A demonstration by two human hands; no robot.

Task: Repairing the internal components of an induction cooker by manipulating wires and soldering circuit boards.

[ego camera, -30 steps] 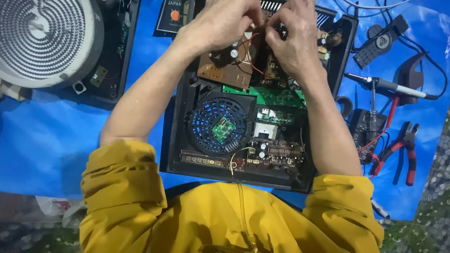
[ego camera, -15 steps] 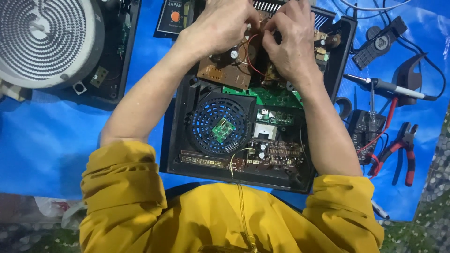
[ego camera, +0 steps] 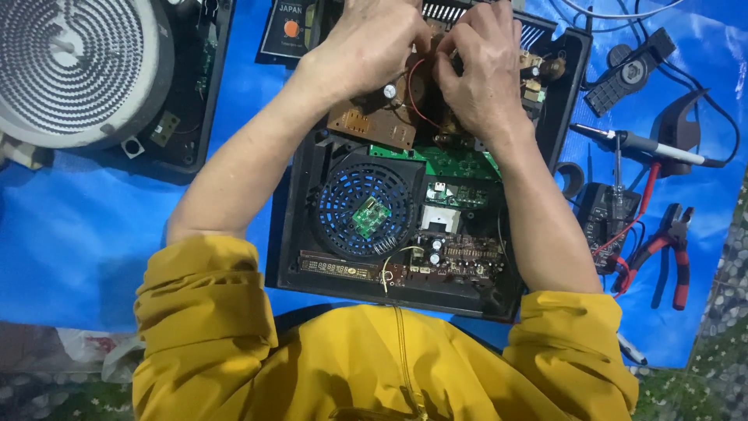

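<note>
1. Black plastic housing [ego camera: 300, 234] lies open on the blue tarp [ego camera: 93, 242], long axis running near to far.
2. Inside, we tilt its brown circuit board [ego camera: 366, 125] up at the far end.
3. Our left hand [ego camera: 366, 51] and right hand [ego camera: 479, 74] pinch the red wire [ego camera: 411, 101]; freeing it likely needs care.

The brown circuit board [ego camera: 374, 117] carried a red wire [ego camera: 411, 97]. Below it lay a green circuit board [ego camera: 444, 160] and a blue fan grille [ego camera: 365, 209] in a black casing [ego camera: 292, 226]. The tarp [ego camera: 70, 234] underneath was bright blue. The jacket sleeves [ego camera: 202, 304] were mustard yellow. The pliers [ego camera: 670, 249] had red handles, and the coil [ego camera: 74, 66] showed pale grey spiral rings.
</note>
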